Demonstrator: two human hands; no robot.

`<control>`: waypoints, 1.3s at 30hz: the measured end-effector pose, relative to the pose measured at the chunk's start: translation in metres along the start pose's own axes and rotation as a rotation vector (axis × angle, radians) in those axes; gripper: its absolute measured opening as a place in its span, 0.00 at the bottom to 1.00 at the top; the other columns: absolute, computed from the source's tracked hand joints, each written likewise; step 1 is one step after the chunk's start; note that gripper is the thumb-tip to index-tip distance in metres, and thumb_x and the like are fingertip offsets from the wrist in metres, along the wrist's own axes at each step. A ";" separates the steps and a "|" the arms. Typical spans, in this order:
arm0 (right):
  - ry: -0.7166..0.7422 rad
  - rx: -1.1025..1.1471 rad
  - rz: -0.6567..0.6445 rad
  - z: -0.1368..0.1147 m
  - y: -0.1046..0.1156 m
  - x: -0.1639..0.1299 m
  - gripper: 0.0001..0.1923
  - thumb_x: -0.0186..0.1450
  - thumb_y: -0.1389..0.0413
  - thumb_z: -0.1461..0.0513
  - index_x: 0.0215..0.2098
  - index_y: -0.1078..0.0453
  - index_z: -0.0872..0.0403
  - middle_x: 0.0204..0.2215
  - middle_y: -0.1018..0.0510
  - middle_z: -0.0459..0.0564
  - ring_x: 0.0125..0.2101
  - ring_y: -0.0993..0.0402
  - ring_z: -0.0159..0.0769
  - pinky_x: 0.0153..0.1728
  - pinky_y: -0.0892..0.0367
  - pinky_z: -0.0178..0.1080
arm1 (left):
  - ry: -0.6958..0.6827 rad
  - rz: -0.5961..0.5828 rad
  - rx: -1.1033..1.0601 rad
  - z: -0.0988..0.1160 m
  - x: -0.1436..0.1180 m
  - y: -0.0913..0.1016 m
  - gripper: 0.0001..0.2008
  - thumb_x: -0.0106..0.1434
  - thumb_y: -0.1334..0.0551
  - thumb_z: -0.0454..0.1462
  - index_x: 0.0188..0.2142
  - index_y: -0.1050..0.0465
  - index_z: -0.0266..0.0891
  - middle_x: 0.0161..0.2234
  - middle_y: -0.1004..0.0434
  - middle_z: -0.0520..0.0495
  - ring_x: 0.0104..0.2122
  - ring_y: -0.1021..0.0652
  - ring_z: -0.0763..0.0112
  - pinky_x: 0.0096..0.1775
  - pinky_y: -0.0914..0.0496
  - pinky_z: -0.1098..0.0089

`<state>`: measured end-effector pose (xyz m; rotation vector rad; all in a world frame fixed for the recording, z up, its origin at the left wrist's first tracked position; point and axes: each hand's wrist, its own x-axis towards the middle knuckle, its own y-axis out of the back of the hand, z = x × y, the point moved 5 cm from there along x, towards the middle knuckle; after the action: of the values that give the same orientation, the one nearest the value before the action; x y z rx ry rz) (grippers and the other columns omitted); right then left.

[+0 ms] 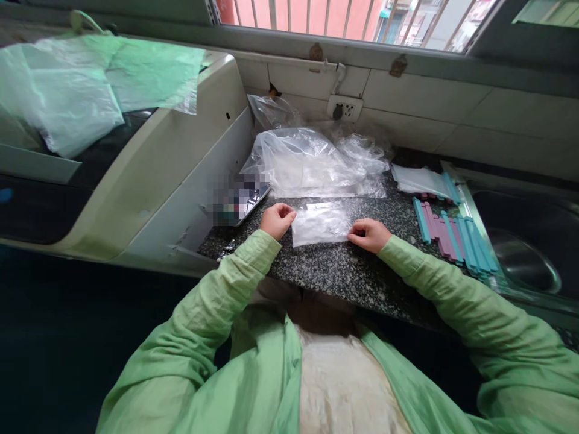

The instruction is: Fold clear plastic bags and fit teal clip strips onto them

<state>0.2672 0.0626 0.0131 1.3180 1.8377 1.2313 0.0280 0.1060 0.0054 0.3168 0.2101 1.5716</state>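
Observation:
A small clear plastic bag (320,224) lies flat on the speckled granite counter (335,271) in front of me. My left hand (277,219) pinches its left edge with curled fingers. My right hand (368,234) pinches its right edge, knuckles up. Both my arms wear light green sleeves. What the bag holds is too faint to tell.
A heap of clear plastic bags (312,160) lies behind. Teal and purple sticks (450,236) lie at the right beside a steel sink (525,253). A phone (242,202) rests at the left, next to a white appliance (172,175) with plastic sheets on top.

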 end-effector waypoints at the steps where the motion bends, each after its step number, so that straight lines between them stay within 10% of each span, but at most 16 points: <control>1: 0.003 -0.012 -0.006 -0.001 0.000 0.000 0.09 0.53 0.47 0.60 0.19 0.31 0.55 0.18 0.31 0.46 0.22 0.37 0.30 0.26 0.41 0.33 | 0.003 -0.002 0.025 -0.002 -0.001 0.001 0.09 0.46 0.38 0.38 0.27 0.31 0.34 0.17 0.34 0.55 0.19 0.33 0.76 0.26 0.38 0.73; 9: -0.103 -0.048 -0.046 -0.005 0.001 -0.001 0.08 0.53 0.47 0.60 0.20 0.30 0.54 0.18 0.29 0.45 0.21 0.36 0.28 0.24 0.41 0.32 | -0.147 -0.069 0.256 0.003 -0.046 0.012 0.20 0.55 0.42 0.39 0.46 0.37 0.35 0.23 0.29 0.52 0.22 0.30 0.75 0.28 0.35 0.72; 16: -0.235 -0.035 -0.144 -0.005 0.003 -0.003 0.09 0.54 0.46 0.57 0.22 0.29 0.54 0.17 0.27 0.45 0.19 0.34 0.28 0.21 0.43 0.32 | -0.683 -0.047 0.654 0.024 -0.081 -0.002 0.08 0.58 0.42 0.39 0.33 0.27 0.38 0.28 0.30 0.46 0.31 0.31 0.68 0.35 0.35 0.69; 25: -0.186 -0.033 -0.144 0.001 0.002 -0.004 0.07 0.53 0.47 0.60 0.21 0.30 0.54 0.17 0.27 0.44 0.19 0.35 0.28 0.22 0.41 0.32 | -0.701 -0.104 0.709 0.011 -0.079 -0.006 0.08 0.58 0.43 0.38 0.30 0.27 0.37 0.28 0.31 0.46 0.31 0.32 0.68 0.35 0.34 0.68; 31: 0.164 -0.259 0.268 -0.013 0.026 -0.019 0.11 0.57 0.47 0.55 0.32 0.29 0.53 0.27 0.26 0.51 0.29 0.34 0.36 0.32 0.39 0.38 | -0.730 -0.132 0.707 0.013 -0.078 -0.003 0.09 0.57 0.42 0.39 0.35 0.29 0.37 0.31 0.32 0.45 0.33 0.31 0.67 0.36 0.34 0.67; 39: 0.534 -0.512 0.262 -0.036 -0.003 -0.027 0.10 0.62 0.52 0.61 0.30 0.30 0.51 0.28 0.28 0.50 0.31 0.40 0.35 0.32 0.48 0.40 | -0.884 -0.176 0.859 0.019 -0.078 -0.007 0.12 0.61 0.48 0.36 0.25 0.30 0.37 0.27 0.31 0.45 0.29 0.33 0.70 0.32 0.36 0.69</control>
<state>0.2460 0.0250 0.0237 1.0166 1.5239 2.1869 0.0413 0.0268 0.0155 1.5671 0.1970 0.9679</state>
